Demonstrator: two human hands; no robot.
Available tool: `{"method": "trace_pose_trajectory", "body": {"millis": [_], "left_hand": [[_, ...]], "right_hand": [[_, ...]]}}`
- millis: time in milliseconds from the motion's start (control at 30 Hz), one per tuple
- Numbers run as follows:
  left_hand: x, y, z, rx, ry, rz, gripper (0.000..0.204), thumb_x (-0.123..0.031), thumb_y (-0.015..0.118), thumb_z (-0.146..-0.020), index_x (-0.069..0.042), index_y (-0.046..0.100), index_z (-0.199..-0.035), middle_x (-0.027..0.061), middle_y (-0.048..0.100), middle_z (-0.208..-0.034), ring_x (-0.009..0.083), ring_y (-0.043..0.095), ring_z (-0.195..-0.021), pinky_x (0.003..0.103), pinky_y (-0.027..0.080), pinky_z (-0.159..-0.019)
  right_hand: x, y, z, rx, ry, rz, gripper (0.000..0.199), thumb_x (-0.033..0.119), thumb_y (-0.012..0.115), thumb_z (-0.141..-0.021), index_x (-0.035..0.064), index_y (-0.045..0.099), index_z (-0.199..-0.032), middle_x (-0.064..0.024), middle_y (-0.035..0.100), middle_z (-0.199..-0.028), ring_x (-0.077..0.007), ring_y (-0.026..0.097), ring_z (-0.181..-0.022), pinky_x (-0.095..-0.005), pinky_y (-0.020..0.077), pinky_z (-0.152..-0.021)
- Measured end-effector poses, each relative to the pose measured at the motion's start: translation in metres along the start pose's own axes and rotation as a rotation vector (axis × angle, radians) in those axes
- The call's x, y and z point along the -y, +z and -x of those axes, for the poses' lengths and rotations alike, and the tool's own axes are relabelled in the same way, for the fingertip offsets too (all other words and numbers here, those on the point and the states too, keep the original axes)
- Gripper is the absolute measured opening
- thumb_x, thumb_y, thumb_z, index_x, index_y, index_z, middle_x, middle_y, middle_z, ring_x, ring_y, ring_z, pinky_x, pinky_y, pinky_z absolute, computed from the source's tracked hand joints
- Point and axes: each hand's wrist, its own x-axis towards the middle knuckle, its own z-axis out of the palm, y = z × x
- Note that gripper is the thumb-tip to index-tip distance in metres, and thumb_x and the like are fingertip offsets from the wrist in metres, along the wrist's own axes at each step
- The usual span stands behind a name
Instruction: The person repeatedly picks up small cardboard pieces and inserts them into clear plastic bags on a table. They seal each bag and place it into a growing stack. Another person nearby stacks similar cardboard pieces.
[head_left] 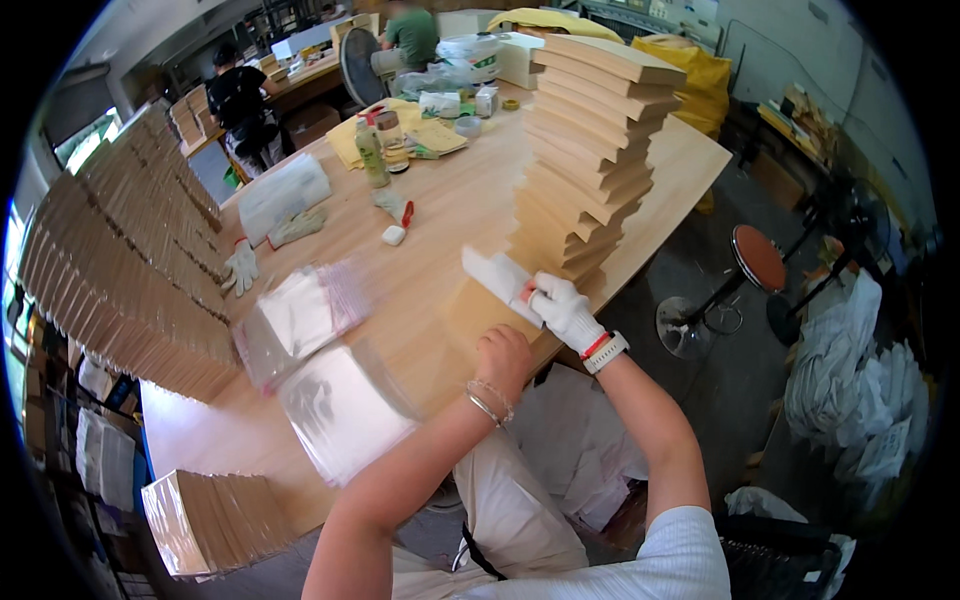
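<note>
White flat piece point(497, 275): held at the near table edge, in front of the person, just at the foot of the tall stack of tan boards point(585, 150). It is blurred; looks like a thin white sheet or cloth pad. Long axis runs from upper left down to lower right, into the right hand.

Right hand point(565, 308): wears a white work glove with a red-trimmed cuff, fingers closed around the lower right end of the white piece. This hand is the nearer one; it has contact.

Left hand point(503, 358): bare, bracelet at the wrist, curled into a loose fist, resting on or just above the table point(450, 200) surface. Just beside the right hand, below and left of the white piece. Whether it holds anything: cannot tell.

Counts, outward:
- white piece in hand: one.
- tall stack of tan boards: one, leaning unevenly; boards too many and too blurred to count exactly.
- clear plastic bags point(340, 405) lying to the person's left on the table: two piles visible, the farther one point(298, 320) with white contents.
- loose gloves point(242, 265) on the table further left: about two.
- bottles point(372, 150) near the far end: two.
- long rows of upright tan boards point(130, 270) along the left edge; a wrapped bundle point(205, 520) at the near left corner.
- stools on the floor point(757, 258) to the right: one clearly seen.
- other people at the far benches: two.
</note>
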Motion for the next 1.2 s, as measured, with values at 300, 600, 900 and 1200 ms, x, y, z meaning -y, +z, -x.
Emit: {"method": "trace_pose_trajectory", "body": {"millis": [300, 600, 900, 1200], "left_hand": [[0.009, -0.014, -0.007, 0.134, -0.021, 0.302, 0.071, -0.011, 0.057, -0.07, 0.002, 0.029, -0.134, 0.0129, 0.056, -0.068, 0.0258, 0.059, -0.058, 0.035, 0.048, -0.053], [0.047, -0.037, -0.013, 0.321, -0.052, 0.668, 0.088, -0.011, 0.058, -0.066, 0.006, 0.009, -0.138, 0.0178, 0.059, -0.068, 0.0318, 0.06, -0.061, 0.039, 0.049, -0.057], [0.042, -0.025, 0.021, 0.053, -0.141, 0.82, 0.08, -0.021, 0.06, -0.073, 0.0, 0.018, -0.137, 0.0212, 0.059, -0.093, 0.0334, 0.059, -0.083, 0.04, 0.049, -0.069], [0.118, 0.05, 0.243, -0.016, -0.584, 0.742, 0.031, -0.009, 0.056, -0.074, 0.001, 0.052, -0.103, 0.0236, 0.048, -0.117, 0.038, 0.048, -0.105, 0.042, 0.043, -0.088]], "right_hand": [[-0.131, -0.024, 0.138, -0.763, 0.241, -0.018, 0.018, 0.017, 0.051, -0.087, -0.0001, 0.053, -0.082, -0.0096, 0.053, -0.07, -0.0177, 0.047, -0.064, -0.0311, 0.0404, -0.061], [-0.075, 0.014, 0.134, -0.341, 0.109, -0.176, 0.022, 0.017, 0.05, -0.088, 0.0001, 0.056, -0.101, -0.0146, 0.063, -0.091, -0.0199, 0.062, -0.078, -0.029, 0.0497, -0.069], [0.0, 0.031, 0.038, -0.012, 0.511, -0.712, 0.029, 0.023, 0.055, -0.084, 0.0026, 0.044, -0.102, -0.0156, 0.056, -0.091, -0.0273, 0.061, -0.07, -0.0378, 0.0535, -0.055], [0.027, 0.043, 0.078, -0.015, 0.035, -0.503, 0.041, 0.027, 0.05, -0.087, 0.008, 0.039, -0.122, -0.0068, 0.059, -0.093, -0.0146, 0.06, -0.06, -0.0222, 0.0462, -0.04]]}}
